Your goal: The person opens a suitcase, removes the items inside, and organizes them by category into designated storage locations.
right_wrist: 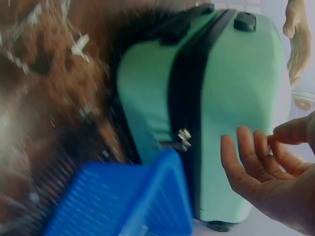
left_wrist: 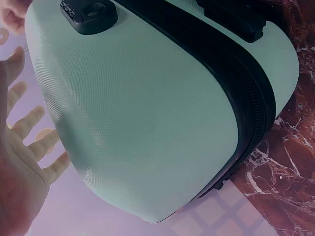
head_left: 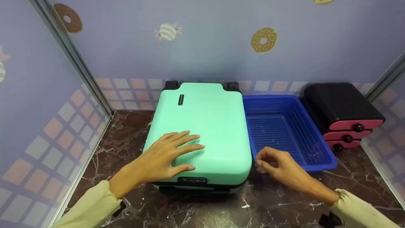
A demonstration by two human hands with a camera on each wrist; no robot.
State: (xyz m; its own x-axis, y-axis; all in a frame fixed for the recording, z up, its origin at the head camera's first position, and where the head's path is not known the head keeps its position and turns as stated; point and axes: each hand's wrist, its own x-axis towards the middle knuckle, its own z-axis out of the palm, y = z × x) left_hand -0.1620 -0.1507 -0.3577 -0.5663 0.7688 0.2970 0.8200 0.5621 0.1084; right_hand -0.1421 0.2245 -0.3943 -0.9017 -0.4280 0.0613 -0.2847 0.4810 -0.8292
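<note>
Left hand point(head_left: 164, 155) flat on mint suitcase point(head_left: 202, 126); right hand point(head_left: 275, 164) beside it.

Worktop point(head_left: 284, 202): bare marble is left along the near edge and left of the suitcase point(head_left: 202, 126). The right side is blocked by the basket point(head_left: 316, 148), set just beside the suitcase, and by the drawer unit point(head_left: 341, 110). Walls close the rear and flanks.

On the countertop point(head_left: 284, 202) the suitcase point(head_left: 205, 126) lay flat at the middle, the basket point(head_left: 316, 158) touching its right side, the drawer unit point(head_left: 341, 110) at the back right corner.
</note>
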